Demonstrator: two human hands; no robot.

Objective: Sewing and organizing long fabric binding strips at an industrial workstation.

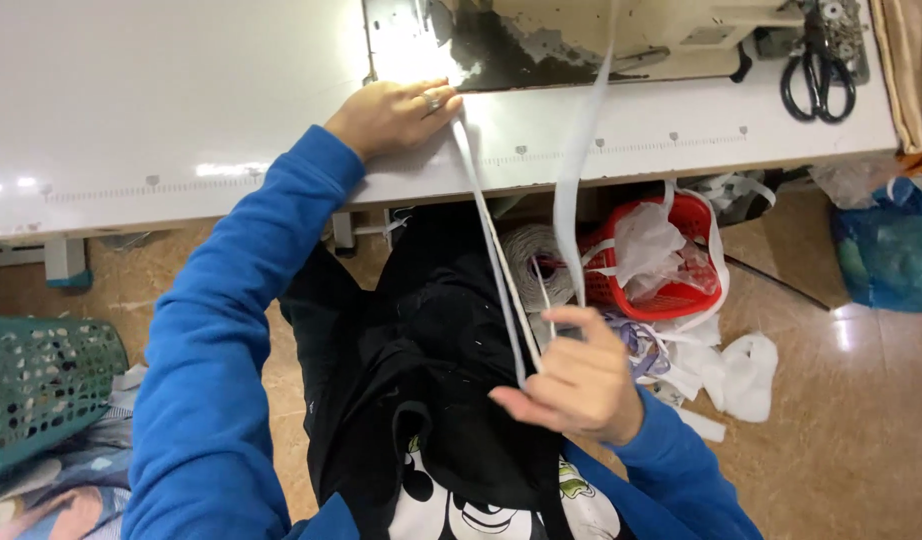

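White tabletop [181, 110] carries the left hand [393, 115], its grip pressing a white strip [486, 240] flat. Right hand [576, 385], over the lap, pinches the strip's lower end. Red basket [681, 265] holds clear plastic bags below.

Black scissors [819, 75] on white table [161, 110], red basket [681, 265] holding perhaps plastic scraps, teal basket [46, 385], blue bag [886, 250]

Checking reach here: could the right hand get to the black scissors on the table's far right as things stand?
Probably yes. The scissors lie uncovered on the table, but the right hand is low, holding white tape, and would have to free itself first.
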